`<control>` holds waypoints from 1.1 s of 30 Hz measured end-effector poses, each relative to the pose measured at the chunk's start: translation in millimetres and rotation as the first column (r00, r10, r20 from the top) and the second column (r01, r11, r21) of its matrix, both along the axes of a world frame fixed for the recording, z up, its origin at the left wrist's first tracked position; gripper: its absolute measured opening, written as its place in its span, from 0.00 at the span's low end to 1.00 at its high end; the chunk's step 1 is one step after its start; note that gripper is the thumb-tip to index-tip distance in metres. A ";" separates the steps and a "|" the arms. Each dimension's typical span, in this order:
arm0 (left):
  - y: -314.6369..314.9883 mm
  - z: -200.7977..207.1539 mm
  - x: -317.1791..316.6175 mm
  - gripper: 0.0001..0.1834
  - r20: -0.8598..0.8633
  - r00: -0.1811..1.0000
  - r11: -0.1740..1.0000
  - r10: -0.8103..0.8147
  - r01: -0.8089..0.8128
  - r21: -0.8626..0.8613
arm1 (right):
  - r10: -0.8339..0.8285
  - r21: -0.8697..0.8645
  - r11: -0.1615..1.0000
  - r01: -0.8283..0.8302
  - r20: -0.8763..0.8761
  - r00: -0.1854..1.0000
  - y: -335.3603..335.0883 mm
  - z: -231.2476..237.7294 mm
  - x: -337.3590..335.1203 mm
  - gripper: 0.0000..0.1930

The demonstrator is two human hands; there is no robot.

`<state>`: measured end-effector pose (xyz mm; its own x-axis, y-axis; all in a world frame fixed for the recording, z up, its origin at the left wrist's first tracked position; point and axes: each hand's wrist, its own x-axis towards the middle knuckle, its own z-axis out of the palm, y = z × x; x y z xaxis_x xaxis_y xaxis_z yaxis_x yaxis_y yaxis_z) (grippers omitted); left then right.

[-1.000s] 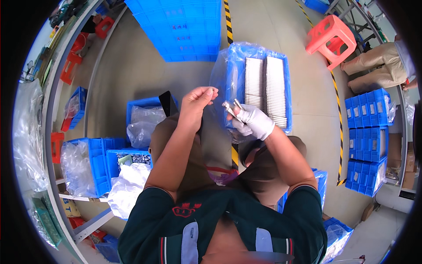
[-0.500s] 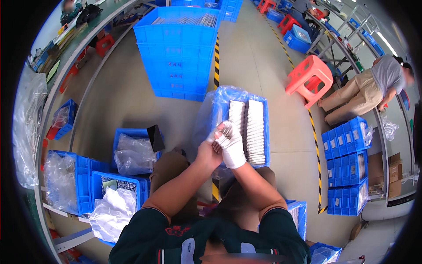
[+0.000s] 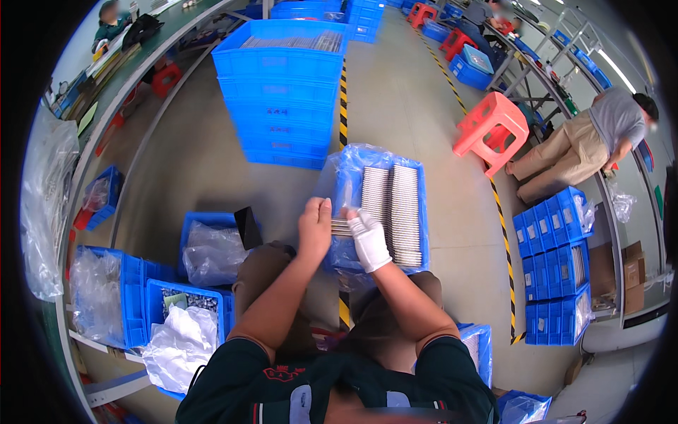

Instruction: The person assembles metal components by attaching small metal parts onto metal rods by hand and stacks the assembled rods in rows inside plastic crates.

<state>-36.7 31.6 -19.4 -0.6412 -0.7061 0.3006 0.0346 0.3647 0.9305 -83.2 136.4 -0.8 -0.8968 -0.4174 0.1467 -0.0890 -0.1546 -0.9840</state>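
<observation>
Between my two hands lies a small bundle of thin silvery metal strips (image 3: 341, 227), held crosswise above the left side of a blue plastic bin (image 3: 422, 166). My bare left hand (image 3: 315, 227) is closed on the bundle's left end. On its right end, my right hand (image 3: 370, 240), in a white glove with bare fingertips, is closed too. Inside the bin, lined with clear plastic film (image 3: 346, 166), stand two long rows of similar thin pieces (image 3: 405, 215). My right hand covers the near part of the left row.
A tall stack of blue bins (image 3: 275, 92) stands ahead. At left are a dark flat panel (image 3: 248, 227), a bin of small metal parts (image 3: 154, 300) and plastic bags (image 3: 212, 258). A red stool (image 3: 494, 127), stacked bins (image 3: 554, 265) and a bending person (image 3: 590, 134) are at right.
My hands, clasped together before, have moved apart, and the strips now show between them. My left hand has shifted left and up. The view has tilted slightly.
</observation>
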 end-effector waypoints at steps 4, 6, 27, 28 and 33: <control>-15.7 16.6 23.9 0.11 0.231 0.932 0.950 -0.280 0.303 -0.069 | 0.481 0.109 0.761 -0.639 0.567 0.669 28.3 10.1 -1.1 0.19; -12.4 19.7 27.3 0.11 0.234 0.899 0.919 -0.371 0.391 -0.046 | 0.664 -0.084 0.525 -0.847 0.663 0.346 33.8 8.1 -4.1 0.20; -18.1 20.5 33.9 0.12 -0.208 0.886 0.430 -0.414 0.391 0.814 | 0.343 -0.064 0.924 -0.378 0.579 0.740 34.5 25.0 -8.3 0.12; -16.6 20.2 33.7 0.12 -0.237 0.880 0.402 -0.412 0.409 0.819 | 0.342 -0.064 0.924 -0.377 0.577 0.741 33.5 24.7 -7.9 0.12; -12.3 20.5 33.7 0.12 -0.326 0.846 0.316 -0.422 0.474 0.822 | 0.125 0.348 0.921 -0.175 0.162 0.979 27.8 20.5 -0.9 0.06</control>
